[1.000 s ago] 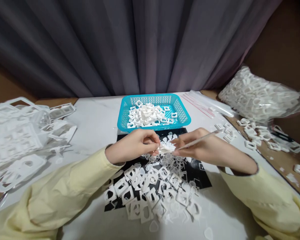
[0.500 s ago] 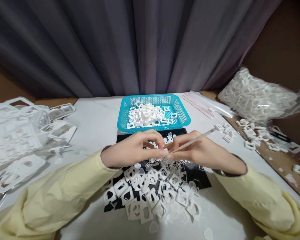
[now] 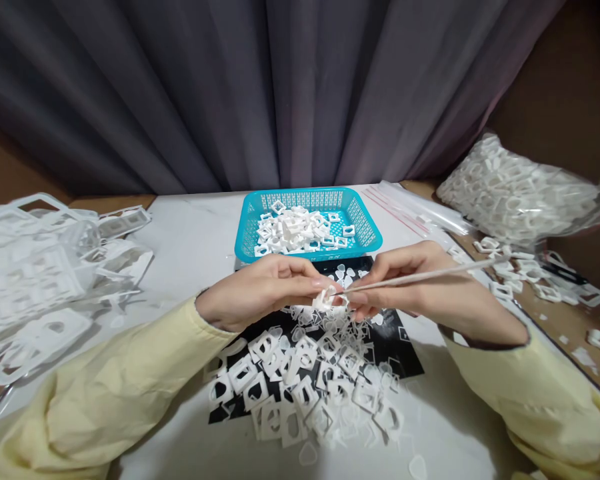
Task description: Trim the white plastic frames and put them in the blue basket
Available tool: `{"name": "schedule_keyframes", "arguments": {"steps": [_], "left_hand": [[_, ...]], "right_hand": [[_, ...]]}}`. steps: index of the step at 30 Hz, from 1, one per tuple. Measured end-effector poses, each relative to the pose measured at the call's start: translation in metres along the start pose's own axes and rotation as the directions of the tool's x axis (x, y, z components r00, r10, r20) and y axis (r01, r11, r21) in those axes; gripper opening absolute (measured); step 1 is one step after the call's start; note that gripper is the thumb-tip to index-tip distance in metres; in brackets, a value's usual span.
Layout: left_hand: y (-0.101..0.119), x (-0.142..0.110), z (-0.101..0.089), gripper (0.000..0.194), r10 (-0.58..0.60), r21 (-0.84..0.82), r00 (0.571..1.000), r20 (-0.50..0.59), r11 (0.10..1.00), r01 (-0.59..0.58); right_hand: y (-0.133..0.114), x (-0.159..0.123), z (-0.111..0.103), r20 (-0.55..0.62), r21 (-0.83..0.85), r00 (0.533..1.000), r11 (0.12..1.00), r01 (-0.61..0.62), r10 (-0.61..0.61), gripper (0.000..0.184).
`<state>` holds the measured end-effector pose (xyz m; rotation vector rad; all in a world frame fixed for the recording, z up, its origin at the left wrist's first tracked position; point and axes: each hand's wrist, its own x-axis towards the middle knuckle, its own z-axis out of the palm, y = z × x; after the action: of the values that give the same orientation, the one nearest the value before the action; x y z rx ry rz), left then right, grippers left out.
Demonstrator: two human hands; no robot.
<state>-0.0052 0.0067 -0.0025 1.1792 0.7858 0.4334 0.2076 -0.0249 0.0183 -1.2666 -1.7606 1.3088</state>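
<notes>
My left hand [image 3: 267, 290] is closed, its thumb and fingertips pinching a small white foam frame [image 3: 325, 298]. In my right hand [image 3: 410, 283] is a thin white stick-like tool [image 3: 430, 273], which slants up to the right past the knuckles. Its narrow tip reaches the foam frame between the two hands. Below the hands lies a heap of white foam frames [image 3: 305, 397] with cut-out openings, mixed with small thin offcuts [image 3: 340, 330]. The heap spreads over a black mat [image 3: 403, 347] and onto the white table.
Behind my hands stands a turquoise basket [image 3: 367, 227] holding many foam frames. A clear bag [image 3: 520, 190] full of white pieces sits at the right, with loose frames [image 3: 510, 267] before it. Flat plastic bags [image 3: 420, 210] lie nearby. White foam sheets [image 3: 35, 280] are piled at the left.
My right hand has moved to the right and turned, so the tool lies flatter and reaches farther right. The foam frame in my left fingers now shows more plainly.
</notes>
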Motion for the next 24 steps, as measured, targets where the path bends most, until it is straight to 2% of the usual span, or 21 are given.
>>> {"name": "schedule_keyframes", "arguments": {"steps": [2, 4, 7, 10, 13, 20, 24], "left_hand": [[0.000, 0.001, 0.000, 0.011, -0.001, -0.044, 1.000, -0.006, 0.999, 0.001], [0.001, 0.001, -0.001, 0.012, -0.002, -0.059, 1.000, -0.011, 0.998, 0.002], [0.001, 0.000, 0.000, 0.012, -0.011, -0.068, 1.000, -0.023, 0.998, 0.009], [0.001, -0.002, 0.000, 0.011, -0.027, -0.110, 0.999, -0.029, 0.994, 0.024], [0.000, -0.003, 0.000, 0.012, -0.039, -0.152, 0.999, -0.013, 0.988, 0.036], [0.000, -0.003, 0.000, 0.013, -0.052, -0.220, 0.999, -0.004, 0.974, 0.049], [0.000, -0.002, 0.000, 0.012, -0.074, -0.242, 0.997, -0.011, 0.968, 0.070]], "right_hand": [[-0.002, -0.003, -0.001, -0.029, -0.070, 0.997, 0.995, 0.073, -0.075, 0.009], [-0.004, -0.007, -0.001, -0.044, -0.167, 0.979, 0.968, 0.190, -0.200, 0.005], [-0.004, -0.012, 0.003, -0.029, -0.313, 0.929, 0.886, 0.342, -0.369, 0.007], [-0.001, -0.015, 0.007, 0.006, -0.468, 0.883, 0.779, 0.418, -0.470, 0.005], [0.004, -0.017, 0.010, 0.035, -0.546, 0.864, 0.714, 0.438, -0.503, 0.012], [0.004, -0.020, 0.012, 0.076, -0.590, 0.864, 0.677, 0.441, -0.497, 0.021], [0.002, -0.021, 0.010, 0.138, -0.579, 0.849, 0.654, 0.487, -0.510, 0.017]]}}
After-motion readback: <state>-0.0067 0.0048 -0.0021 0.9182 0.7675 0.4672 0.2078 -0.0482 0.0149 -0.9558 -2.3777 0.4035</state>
